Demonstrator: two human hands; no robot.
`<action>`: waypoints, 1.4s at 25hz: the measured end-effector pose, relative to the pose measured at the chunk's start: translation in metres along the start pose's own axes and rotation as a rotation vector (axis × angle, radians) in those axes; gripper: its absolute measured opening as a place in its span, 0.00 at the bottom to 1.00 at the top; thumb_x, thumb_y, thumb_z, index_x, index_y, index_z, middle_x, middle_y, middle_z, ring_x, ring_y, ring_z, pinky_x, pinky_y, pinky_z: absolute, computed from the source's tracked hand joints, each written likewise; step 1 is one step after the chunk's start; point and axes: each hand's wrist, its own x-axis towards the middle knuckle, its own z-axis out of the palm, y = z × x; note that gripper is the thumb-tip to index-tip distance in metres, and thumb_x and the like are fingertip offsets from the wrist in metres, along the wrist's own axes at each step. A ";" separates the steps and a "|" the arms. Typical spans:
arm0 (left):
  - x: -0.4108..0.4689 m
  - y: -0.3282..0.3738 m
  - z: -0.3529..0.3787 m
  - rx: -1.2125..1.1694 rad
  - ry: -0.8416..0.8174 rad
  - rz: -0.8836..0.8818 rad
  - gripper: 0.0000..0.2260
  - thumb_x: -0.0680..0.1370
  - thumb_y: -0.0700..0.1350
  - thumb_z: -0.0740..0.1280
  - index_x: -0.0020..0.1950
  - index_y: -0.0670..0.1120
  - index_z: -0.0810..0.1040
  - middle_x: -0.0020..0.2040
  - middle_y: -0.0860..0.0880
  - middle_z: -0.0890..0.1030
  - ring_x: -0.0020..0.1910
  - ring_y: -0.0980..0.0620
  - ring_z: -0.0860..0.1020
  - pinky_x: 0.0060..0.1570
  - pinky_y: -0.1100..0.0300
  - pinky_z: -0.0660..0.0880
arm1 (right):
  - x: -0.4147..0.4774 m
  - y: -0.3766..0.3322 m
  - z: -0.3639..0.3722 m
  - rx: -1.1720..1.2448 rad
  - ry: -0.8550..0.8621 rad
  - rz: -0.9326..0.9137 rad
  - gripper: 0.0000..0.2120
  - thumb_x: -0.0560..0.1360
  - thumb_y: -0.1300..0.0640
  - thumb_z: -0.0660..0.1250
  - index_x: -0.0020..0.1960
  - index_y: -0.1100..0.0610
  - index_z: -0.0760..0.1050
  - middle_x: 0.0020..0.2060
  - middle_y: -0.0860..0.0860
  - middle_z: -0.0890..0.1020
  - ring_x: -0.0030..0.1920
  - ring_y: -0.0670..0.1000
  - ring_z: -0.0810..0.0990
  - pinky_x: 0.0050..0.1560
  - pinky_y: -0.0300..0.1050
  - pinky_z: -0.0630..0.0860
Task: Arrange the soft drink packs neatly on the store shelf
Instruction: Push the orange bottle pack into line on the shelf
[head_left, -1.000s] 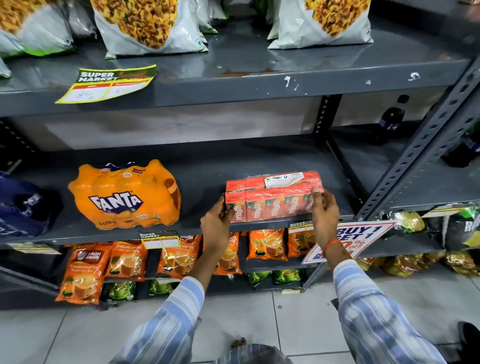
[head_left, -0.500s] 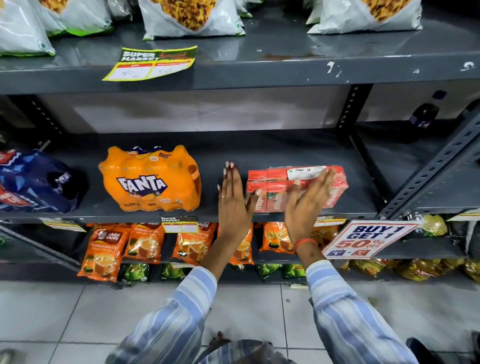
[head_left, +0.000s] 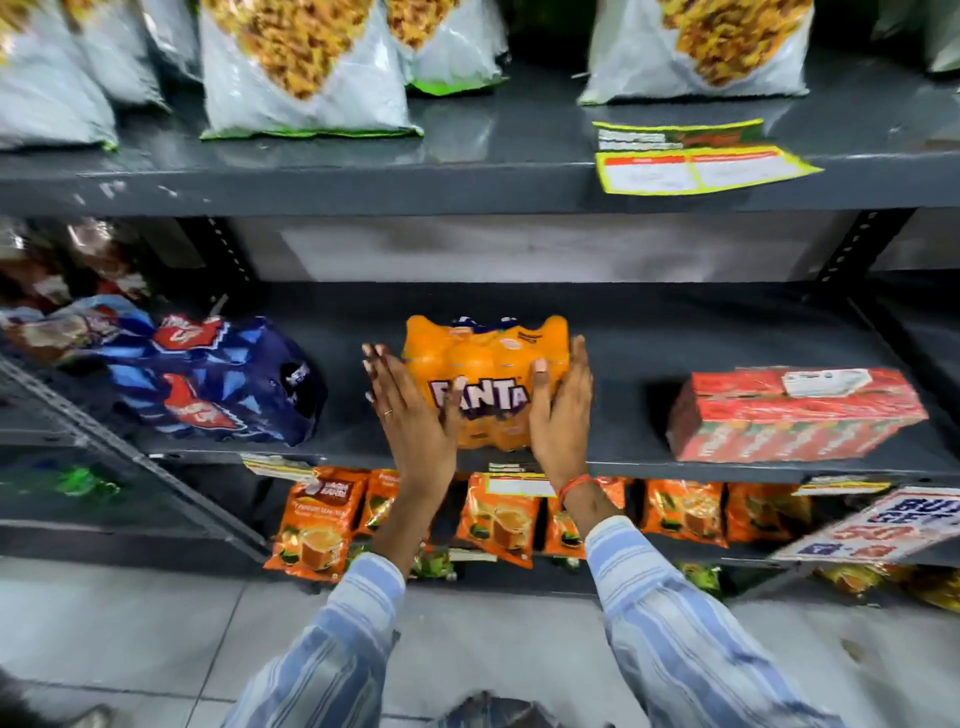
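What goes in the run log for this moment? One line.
step: squaring Fanta pack | left hand: open at its left side | right hand: open at its right side | red carton pack: shelved, untouched

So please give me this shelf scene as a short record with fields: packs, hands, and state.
middle shelf: three packs, spaced apart
left: blue soft drink pack, lying askew
centre: orange Fanta pack
right: red juice carton pack, untouched
left hand: open, at the Fanta pack's left side
right hand: open, on its right side
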 end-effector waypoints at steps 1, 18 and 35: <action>0.011 -0.018 -0.007 -0.080 -0.055 -0.044 0.37 0.76 0.60 0.55 0.75 0.41 0.44 0.77 0.39 0.51 0.76 0.44 0.51 0.75 0.47 0.52 | -0.003 -0.004 0.006 0.021 0.008 0.031 0.29 0.78 0.47 0.52 0.75 0.59 0.55 0.75 0.57 0.61 0.75 0.55 0.58 0.76 0.50 0.53; 0.002 -0.011 0.001 -0.174 -0.119 -0.070 0.40 0.69 0.70 0.52 0.72 0.44 0.59 0.67 0.40 0.71 0.63 0.41 0.74 0.56 0.46 0.77 | -0.010 0.010 -0.012 0.026 0.206 0.086 0.36 0.73 0.32 0.41 0.71 0.53 0.63 0.66 0.55 0.73 0.67 0.54 0.70 0.66 0.54 0.69; 0.071 -0.123 -0.149 0.110 0.233 0.042 0.35 0.75 0.62 0.56 0.75 0.44 0.51 0.77 0.42 0.55 0.76 0.45 0.52 0.75 0.49 0.49 | -0.052 -0.110 0.144 0.116 0.165 -0.262 0.24 0.80 0.52 0.51 0.73 0.63 0.59 0.74 0.59 0.63 0.75 0.55 0.58 0.76 0.48 0.54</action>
